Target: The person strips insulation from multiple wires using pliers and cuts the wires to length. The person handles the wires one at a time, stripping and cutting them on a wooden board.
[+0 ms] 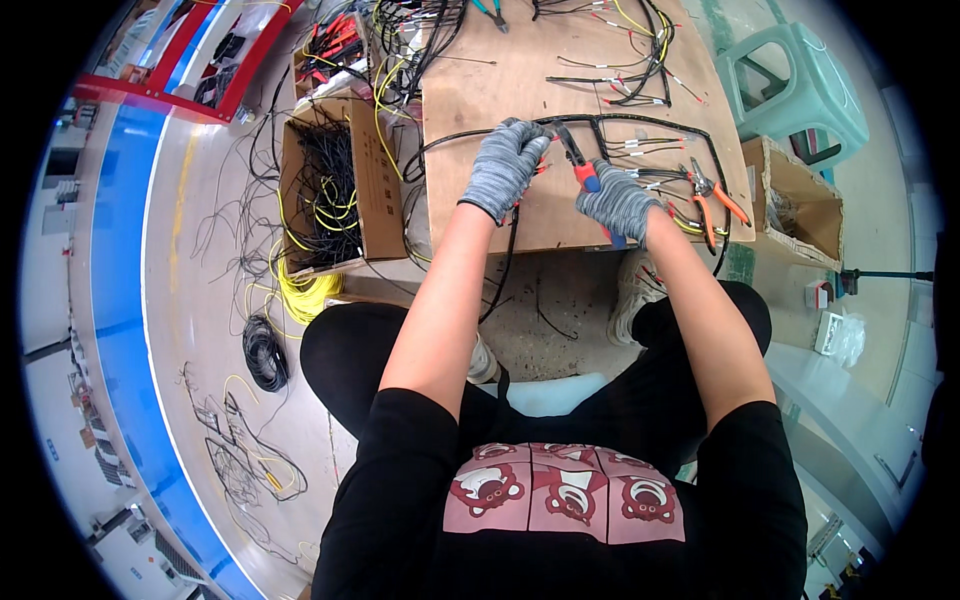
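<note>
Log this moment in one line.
left grey-gloved hand: at thick black cable, grip unclear; right grey-gloved hand: holding red-and-blue-handled pliers; orange-handled metal tool: on pale wooden tabletop

Cables (640, 118) and pliers (704, 190) lie on the table (560, 65), a carton (378, 190) left, a stool (835, 95) right.

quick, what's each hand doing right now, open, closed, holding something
Left hand: closed, fingers curled beside the black cable; exactly what it grips can't be told.
Right hand: closed, holding the red-and-blue-handled pliers.
</note>
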`<act>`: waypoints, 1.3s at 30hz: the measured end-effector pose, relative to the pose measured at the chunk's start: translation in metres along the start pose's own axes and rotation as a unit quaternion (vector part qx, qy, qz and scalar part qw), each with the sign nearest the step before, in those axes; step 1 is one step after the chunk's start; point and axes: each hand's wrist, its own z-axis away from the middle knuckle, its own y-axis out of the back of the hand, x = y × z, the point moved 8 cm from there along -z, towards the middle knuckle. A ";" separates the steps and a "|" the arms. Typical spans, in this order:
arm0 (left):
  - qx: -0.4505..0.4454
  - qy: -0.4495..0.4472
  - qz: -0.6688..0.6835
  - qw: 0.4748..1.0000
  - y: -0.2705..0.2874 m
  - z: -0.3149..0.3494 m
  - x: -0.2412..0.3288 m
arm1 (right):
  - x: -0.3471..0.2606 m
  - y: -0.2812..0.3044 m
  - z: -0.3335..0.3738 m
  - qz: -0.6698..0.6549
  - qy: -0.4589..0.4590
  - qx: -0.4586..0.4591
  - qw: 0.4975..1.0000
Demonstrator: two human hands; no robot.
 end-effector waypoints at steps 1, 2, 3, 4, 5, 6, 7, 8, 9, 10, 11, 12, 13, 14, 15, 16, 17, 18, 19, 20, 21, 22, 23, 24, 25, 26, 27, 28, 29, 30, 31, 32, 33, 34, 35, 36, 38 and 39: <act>0.007 -0.019 -0.019 1.000 0.002 0.000 0.000 | 0.000 0.000 0.000 -0.005 -0.011 -0.021 1.000; -0.003 -0.014 -0.027 1.000 0.001 0.000 0.001 | 0.001 -0.002 0.001 -0.010 -0.024 -0.042 0.999; -0.012 -0.010 -0.036 0.999 0.001 -0.001 0.001 | 0.000 -0.001 0.002 -0.007 -0.025 -0.028 0.999; -0.022 -0.005 -0.045 0.999 -0.001 -0.002 0.001 | -0.001 0.000 0.005 -0.004 -0.026 -0.015 1.000; -0.023 -0.001 -0.038 0.999 -0.001 -0.002 0.002 | -0.001 0.001 0.006 -0.001 -0.027 -0.002 1.000; -0.025 0.003 -0.031 0.999 -0.003 -0.002 0.003 | 0.001 0.001 0.004 0.000 -0.018 0.004 1.000; -0.027 0.007 -0.025 0.999 -0.004 -0.002 0.004 | 0.005 -0.001 0.001 0.001 -0.008 0.010 1.000; -0.020 0.004 -0.024 1.000 -0.004 -0.001 0.006 | 0.007 -0.001 0.000 0.002 0.000 0.016 1.000; -0.014 0.002 -0.023 1.000 -0.005 0.000 0.007 | 0.007 -0.003 0.000 -0.013 0.008 0.016 1.000; -0.008 -0.001 -0.022 1.000 -0.005 0.001 0.009 | 0.006 -0.004 0.001 -0.029 0.016 0.015 0.999; -0.006 -0.008 -0.030 1.000 -0.006 0.001 0.011 | 0.004 -0.004 0.002 -0.044 0.024 0.016 0.999; -0.004 -0.014 -0.038 0.999 -0.006 0.002 0.014 | 0.008 -0.007 -0.002 -0.058 0.025 0.004 0.998; -0.002 -0.021 -0.046 0.999 -0.007 0.002 0.016 | 0.014 -0.012 -0.008 -0.072 0.027 -0.008 0.997; 0.005 -0.031 -0.049 0.998 -0.006 0.003 0.018 | 0.014 -0.015 -0.009 -0.085 0.029 -0.021 0.996; 0.013 -0.040 -0.053 0.998 -0.006 0.004 0.019 | 0.014 -0.016 -0.009 -0.089 0.028 -0.018 0.995; 0.021 -0.050 -0.056 0.997 -0.005 0.005 0.021 | 0.012 -0.016 -0.008 -0.092 0.028 -0.015 0.995; 0.029 -0.061 -0.064 0.996 -0.005 0.005 0.022 | 0.010 -0.015 -0.007 -0.096 0.028 -0.012 0.995; 0.037 -0.072 -0.072 0.994 -0.004 0.005 0.023 | 0.011 -0.015 -0.010 -0.087 0.046 0.002 0.995; 0.045 -0.084 -0.080 0.992 -0.003 0.005 0.025 | 0.015 -0.017 -0.017 -0.078 0.064 0.016 0.995; 0.046 -0.080 -0.081 0.992 -0.003 0.005 0.026 | 0.013 -0.016 -0.018 -0.069 0.081 0.031 0.994; 0.046 -0.076 -0.082 0.993 -0.004 0.004 0.029 | 0.018 -0.017 -0.019 -0.083 0.058 0.044 0.994; 0.045 -0.073 -0.082 0.993 -0.004 0.003 0.031 | 0.023 -0.019 -0.019 -0.097 0.034 0.058 0.993; 0.050 -0.075 -0.076 0.993 -0.003 0.004 0.028 | 0.023 -0.020 -0.017 -0.113 0.012 0.071 0.991; 0.054 -0.078 -0.069 0.993 -0.003 0.004 0.023 | 0.021 -0.022 -0.017 -0.107 0.004 0.070 0.992; 0.058 -0.081 -0.063 0.993 -0.003 0.005 0.020 | 0.018 -0.023 -0.017 -0.101 -0.004 0.069 0.993; 0.057 -0.057 -0.022 0.996 -0.002 0.004 0.013 | 0.016 -0.021 -0.018 -0.095 -0.012 0.071 0.993; 0.056 -0.034 0.017 0.998 -0.001 0.004 0.006 | 0.011 -0.020 -0.012 -0.125 -0.015 0.052 0.991; 0.055 -0.010 0.057 0.997 -0.001 0.004 0.000 | 0.012 -0.018 -0.013 -0.154 0.014 0.062 0.986; 0.053 -0.008 0.057 0.997 0.002 0.004 -0.003 | 0.009 -0.015 -0.012 -0.185 0.048 0.070 0.979; 0.059 0.013 0.108 0.992 0.005 0.003 -0.009 | 0.004 -0.011 -0.011 -0.215 0.081 0.078 0.970; 0.066 0.035 0.158 0.985 0.008 0.002 -0.015 | 0.008 -0.003 -0.010 -0.197 0.078 0.097 0.972; 0.071 0.057 0.206 0.974 0.011 0.002 -0.021 | 0.013 -0.001 -0.011 -0.304 0.100 0.082 0.944; 0.092 0.054 0.227 0.968 0.017 0.003 -0.019 | 0.023 0.003 -0.012 -0.405 0.119 0.067 0.904; 0.083 0.079 0.242 0.963 0.020 0.004 -0.021 | 0.030 0.005 -0.015 -0.500 0.137 0.051 0.854; 0.083 0.093 0.262 0.957 0.024 0.007 -0.026 | 0.023 0.013 -0.005 -0.544 0.129 0.050 0.828; 0.083 0.106 0.283 0.950 0.028 0.010 -0.032 | 0.023 0.018 -0.001 -0.550 0.112 0.055 0.826; 0.098 0.111 0.324 0.934 0.033 0.014 -0.041 | 0.023 0.026 0.003 -0.545 0.119 0.053 0.828; 0.102 0.117 0.337 0.929 0.034 0.015 -0.043 | 0.022 0.028 0.006 -0.564 0.123 0.060 0.815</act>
